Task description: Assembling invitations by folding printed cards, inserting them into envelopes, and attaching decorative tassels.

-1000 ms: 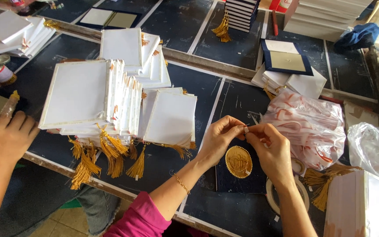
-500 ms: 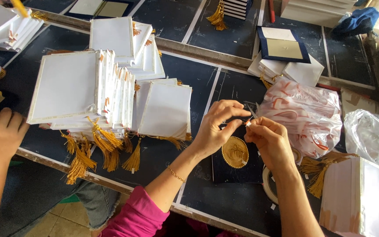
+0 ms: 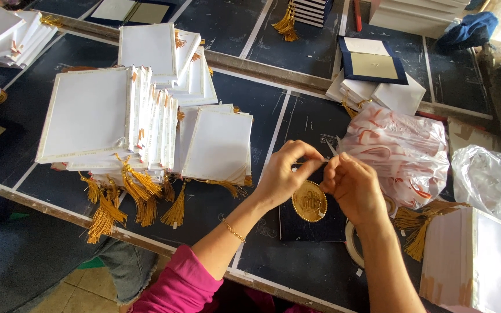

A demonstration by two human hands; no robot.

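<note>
My left hand [image 3: 284, 175] and my right hand [image 3: 352, 186] meet fingertip to fingertip above a dark blue card [image 3: 311, 229] that bears a gold oval emblem [image 3: 309, 201]. Both pinch a small thin pale strip [image 3: 330, 147] between them; what it is made of is too small to tell. A roll of tape [image 3: 350, 243] lies on the table, partly hidden under my right wrist. My left arm has a pink sleeve and a thin gold bracelet.
Stacks of white cards with gold tassels [image 3: 117, 124] fill the dark table's left half. A printed plastic bag [image 3: 404, 152] and a clear bag [image 3: 491, 179] lie to the right, a white stack [image 3: 474, 264] at the near right. Another person's jeans-clad leg [image 3: 126, 266] is at the table's front edge.
The other person's hand at the left edge has gone out of view. My hands stay pinched together over the gold emblem, with the fingers slightly shifted.
</note>
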